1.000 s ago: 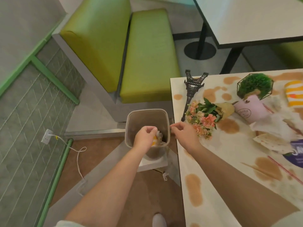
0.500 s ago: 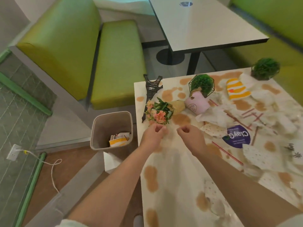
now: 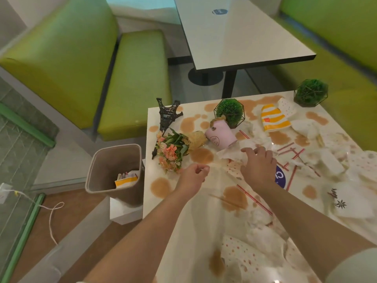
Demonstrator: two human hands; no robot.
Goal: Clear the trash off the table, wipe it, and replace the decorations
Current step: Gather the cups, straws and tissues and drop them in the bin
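Note:
The white table is stained with brown spills and littered with napkins, red-striped straws and paper. My right hand reaches over a crumpled white napkin, fingers curling onto it. My left hand hovers loosely curled above the table, holding nothing. Decorations lie toppled at the far left: a black Eiffel tower model, a pink-flower bouquet, a pink pot and a green ball plant in a wire frame. A yellow-striped paper cup lies flat. A beige bin holds trash.
A second wire-framed green plant stands at the far right corner. Green benches flank the table; another white table stands beyond. A white cable runs over the floor to a wall socket at left. A purple label lies by my right wrist.
Both hands have left the bin, where the left dropped striped trash. The view swung right over the table. My right hand has reached forward onto the crumpled napkin.

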